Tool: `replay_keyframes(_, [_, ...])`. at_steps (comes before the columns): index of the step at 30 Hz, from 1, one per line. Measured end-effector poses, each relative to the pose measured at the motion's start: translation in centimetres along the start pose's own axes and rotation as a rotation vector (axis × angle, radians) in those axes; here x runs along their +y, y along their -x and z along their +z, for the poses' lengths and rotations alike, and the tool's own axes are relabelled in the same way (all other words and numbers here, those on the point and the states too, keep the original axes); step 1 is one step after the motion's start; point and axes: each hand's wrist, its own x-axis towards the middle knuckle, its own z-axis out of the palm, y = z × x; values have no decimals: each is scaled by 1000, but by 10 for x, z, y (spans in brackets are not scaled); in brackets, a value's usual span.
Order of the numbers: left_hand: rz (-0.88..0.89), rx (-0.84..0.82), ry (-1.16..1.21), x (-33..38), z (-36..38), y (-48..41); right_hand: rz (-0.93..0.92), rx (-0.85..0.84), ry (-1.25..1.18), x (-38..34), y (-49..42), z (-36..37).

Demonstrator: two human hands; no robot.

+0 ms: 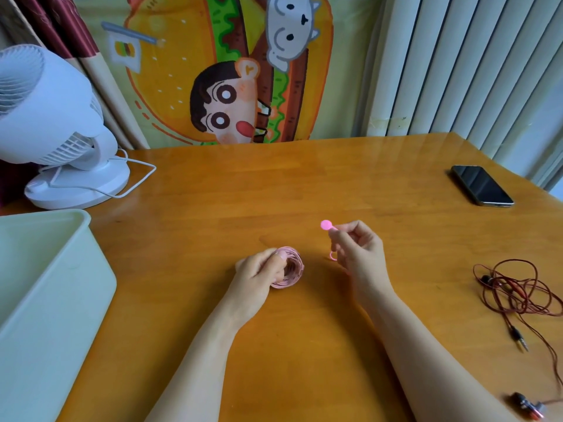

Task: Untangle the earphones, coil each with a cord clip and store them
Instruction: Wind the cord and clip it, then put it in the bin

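Gripping left hand (259,271): curled round coiled pink earphones (293,269), table (274,184) centre
Right hand (358,249): pinching pink cord clip (326,225), 3 o'clock of coil
Red earphones (518,295): loose tangle, 4 o'clock
Phone (482,185): 2 o'clock
Bin (45,284): 9 o'clock
Fan (54,126): 10 o'clock

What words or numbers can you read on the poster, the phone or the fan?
None can be read anywhere.
poster: only cartoon pictures, no writing.
phone: dark screen, nothing on it.
fan: no label shows.
bin: plain.
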Motion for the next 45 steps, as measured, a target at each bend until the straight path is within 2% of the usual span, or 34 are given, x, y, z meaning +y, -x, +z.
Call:
replay_keyframes(2, [-10, -58, 9, -1, 5, 1, -104, 13, 224, 4, 0, -1])
replay_keyframes(4, [-14, -114, -4, -4, 11, 1, -144, -79, 340, 7, 2, 2])
replay_keyframes(7, [18, -130, -53, -6, 14, -1, -89, -278, 410, 9, 2, 6])
replay_keyframes(10, [39, -107, -62, -6, 12, -2, -41, -386, 429, 8, 1, 2])
replay_keyframes(16, [65, -86, -328, -5, 12, 0, -171, -386, 703, 4, 0, 0])
replay_keyframes(20, [66, -57, -373, -1, 12, 1, -93, -421, 628, 0, 3, 1])
replay_keyframes(26, [85, 68, -390, 1, 9, 2, 56, -628, 468, -12, 8, 3])
replay_keyframes(28, [68, 77, -416, 0, 8, 1, 54, -673, 476, -10, 9, 4])
replay_keyframes(32, [48, 77, -426, 0, 10, 0, 69, -643, 487, -4, 11, 8])
replay_keyframes(37, [29, 139, -350, -2, 9, -1, 174, -671, 473, -5, 10, 7])
replay_keyframes(41, [99, 140, -268, 2, 9, -4, 167, -662, 423, -2, 10, 8])
replay_keyframes(45, [77, 200, -225, 3, 11, -6, 119, -601, 319, -1, 13, 12])
